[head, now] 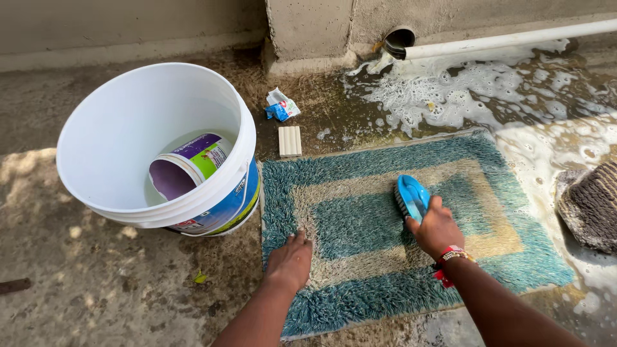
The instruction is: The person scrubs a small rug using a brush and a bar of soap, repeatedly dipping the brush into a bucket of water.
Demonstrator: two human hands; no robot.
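Shaggy teal-and-beige mat (385, 257), wet, blue brush (411, 196) on it

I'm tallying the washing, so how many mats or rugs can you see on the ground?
2. The teal and beige mat lies flat under both hands. A dark rug sits bunched at the right edge, partly cut off by the frame, so more could lie out of view.

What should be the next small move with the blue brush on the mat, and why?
Probably draw the blue brush toward the person across the shaggy mat: the right hand holds it tilted at the far middle, and the left hand pins the near edge.
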